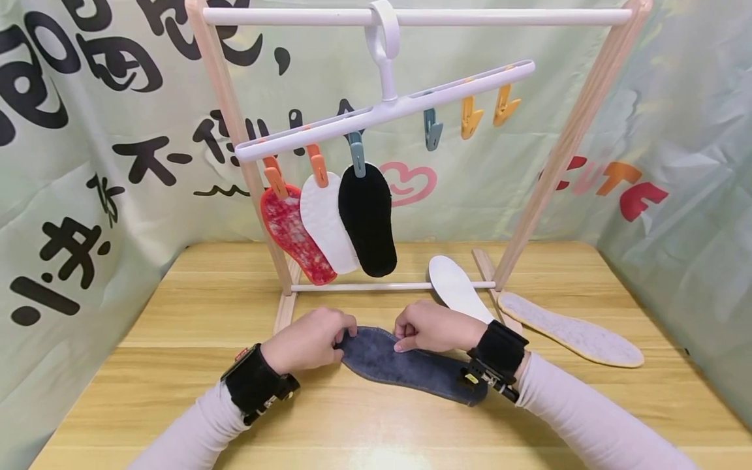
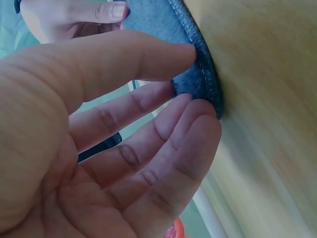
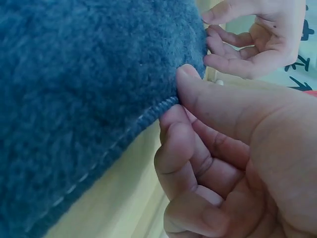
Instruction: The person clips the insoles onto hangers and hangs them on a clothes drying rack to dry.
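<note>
A dark blue-grey fuzzy insole (image 1: 411, 369) with a stitched edge lies at a slant low over the table. My left hand (image 1: 311, 339) is at its left end, thumb (image 2: 168, 57) over the upper face and fingertips (image 2: 198, 116) at the rim. My right hand (image 1: 437, 326) pinches the far long edge, thumb (image 3: 208, 94) on top and curled fingers below. Behind my hands, a red mottled insole (image 1: 296, 235), a white insole (image 1: 329, 222) and a black insole (image 1: 369, 222) hang from clips on a white hanger (image 1: 329, 130).
The hanger tilts down to the left on a wooden rack (image 1: 564, 143) with a white top bar (image 1: 499, 16). On its right half hang a grey-blue clip (image 1: 433, 130) and yellow clips (image 1: 470, 119). A white insole (image 1: 458, 287) and a pale yellow-edged insole (image 1: 572, 329) lie at the right.
</note>
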### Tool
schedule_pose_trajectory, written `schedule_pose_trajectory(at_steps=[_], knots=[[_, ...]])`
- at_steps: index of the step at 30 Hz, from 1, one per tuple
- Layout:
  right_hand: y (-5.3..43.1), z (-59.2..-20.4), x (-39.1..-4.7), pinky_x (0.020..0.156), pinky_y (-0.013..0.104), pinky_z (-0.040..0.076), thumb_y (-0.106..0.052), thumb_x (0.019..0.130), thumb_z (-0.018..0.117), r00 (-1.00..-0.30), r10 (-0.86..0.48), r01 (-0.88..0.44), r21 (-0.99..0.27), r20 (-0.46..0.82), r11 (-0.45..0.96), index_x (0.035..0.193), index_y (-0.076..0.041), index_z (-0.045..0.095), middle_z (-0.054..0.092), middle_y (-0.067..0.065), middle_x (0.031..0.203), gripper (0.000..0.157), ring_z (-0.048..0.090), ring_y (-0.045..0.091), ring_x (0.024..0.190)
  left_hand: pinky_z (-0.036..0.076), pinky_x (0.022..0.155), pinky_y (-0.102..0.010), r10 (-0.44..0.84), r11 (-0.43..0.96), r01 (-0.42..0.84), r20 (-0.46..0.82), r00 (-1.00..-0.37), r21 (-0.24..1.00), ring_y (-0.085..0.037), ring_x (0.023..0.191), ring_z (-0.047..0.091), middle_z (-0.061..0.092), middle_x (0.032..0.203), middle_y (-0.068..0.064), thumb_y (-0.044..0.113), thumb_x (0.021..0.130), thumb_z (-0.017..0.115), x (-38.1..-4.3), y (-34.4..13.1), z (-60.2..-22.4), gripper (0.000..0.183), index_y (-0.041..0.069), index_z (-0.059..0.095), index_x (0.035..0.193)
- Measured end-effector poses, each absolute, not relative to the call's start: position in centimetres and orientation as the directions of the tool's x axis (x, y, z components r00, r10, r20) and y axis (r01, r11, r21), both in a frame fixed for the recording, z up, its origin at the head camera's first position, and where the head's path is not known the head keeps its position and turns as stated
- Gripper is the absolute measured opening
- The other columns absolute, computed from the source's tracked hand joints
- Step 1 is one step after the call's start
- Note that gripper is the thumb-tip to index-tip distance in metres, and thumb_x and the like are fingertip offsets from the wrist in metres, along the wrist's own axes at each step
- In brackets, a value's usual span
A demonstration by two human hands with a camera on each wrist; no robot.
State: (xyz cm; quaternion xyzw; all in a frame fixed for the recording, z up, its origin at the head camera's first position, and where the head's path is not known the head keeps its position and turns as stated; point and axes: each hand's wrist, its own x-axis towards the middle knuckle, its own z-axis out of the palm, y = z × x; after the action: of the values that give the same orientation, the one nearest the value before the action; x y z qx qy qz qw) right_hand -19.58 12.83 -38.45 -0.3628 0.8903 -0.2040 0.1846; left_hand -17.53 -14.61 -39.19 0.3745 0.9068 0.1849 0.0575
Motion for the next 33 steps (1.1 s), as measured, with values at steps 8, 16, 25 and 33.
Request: schedule_pose_trajectory(at_steps=[8,16,25,33], knots=[[13.6,-37.7,-19.6,0.065,0.019,0.042,-0.022,0.099,0.08,-0.664,-0.743,-0.602,-0.53,-0.082,0.597,0.082,-0.017,0.069,0.054,-0.014,0.07,0.02,0.047,-0.002,0.062,0.052,0.068,-0.023,0.677,0.642,0.653,0.103,-0.729,0.402,-0.006,0.07,0.059,0.066,0.075,0.001,0.005,0.082,0.09,-17.9,-15.3,-38.3,0.025,0.006,0.073,0.101],[14.4,-36.5,-19.3,0.069,0.02,0.048,-0.022,0.098,0.081,-0.678,-0.735,-0.601,-0.566,-0.013,0.564,0.083,-0.02,0.069,0.062,-0.015,0.074,0.019,0.055,-0.003,0.067,0.051,0.064,-0.018,0.652,0.617,0.663,0.196,-0.732,0.424,0.005,0.064,0.057,0.066,0.067,0.01,0.008,0.083,0.091,-17.9,-15.9,-37.6,0.022,0.015,0.07,0.079],[15.1,-35.5,-19.1,0.07,0.021,0.049,-0.026,0.099,0.08,-0.717,-0.696,-0.585,-0.579,0.041,0.568,0.088,-0.022,0.07,0.063,-0.015,0.077,0.015,0.057,0.001,0.07,0.047,0.056,-0.016,0.635,0.61,0.646,0.205,-0.745,0.458,0.008,0.058,0.052,0.068,0.066,0.016,0.02,0.089,0.089,-17.7,-15.5,-37.3,0.013,0.02,0.081,0.079],[15.2,-35.1,-18.9,0.062,0.02,0.042,-0.02,0.098,0.081,-0.73,-0.673,-0.591,-0.599,0.114,0.54,0.087,-0.02,0.07,0.06,-0.013,0.071,0.015,0.05,0.001,0.063,0.034,0.048,-0.018,0.612,0.61,0.628,0.217,-0.761,0.483,0.006,0.051,0.042,0.058,0.058,0.019,0.034,0.094,0.085,-17.5,-15.0,-37.2,0.022,0.022,0.082,0.076]])
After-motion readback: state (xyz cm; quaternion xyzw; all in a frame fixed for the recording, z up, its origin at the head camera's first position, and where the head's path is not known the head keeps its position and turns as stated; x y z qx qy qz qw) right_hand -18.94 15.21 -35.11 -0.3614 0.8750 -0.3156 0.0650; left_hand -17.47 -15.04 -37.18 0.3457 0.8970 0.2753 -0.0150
